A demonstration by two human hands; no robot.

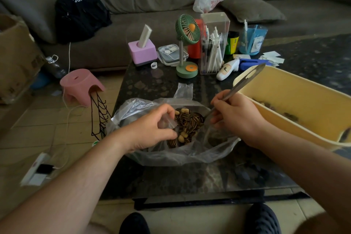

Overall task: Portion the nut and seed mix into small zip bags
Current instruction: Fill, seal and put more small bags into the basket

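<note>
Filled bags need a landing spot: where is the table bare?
Bare dark tabletop lies between the pink box, green fan and large plastic bag; another strip runs along the near edge. The far right, around the pen holder, is crowded.

Dark striped seeds [190, 122] and pale nuts [181, 137] in clear bag [171, 155] at the grip; yellow tub [296, 89] right; green fan [188, 29], pink stool [80, 84] beyond; black speckled tabletop [152, 81].

surface: dark stone table [152, 81] | on it: clear plastic bag [171, 156]; yellow tub [296, 89]; green fan [187, 70]; pink box [142, 53]; pen holder [213, 43]
</note>
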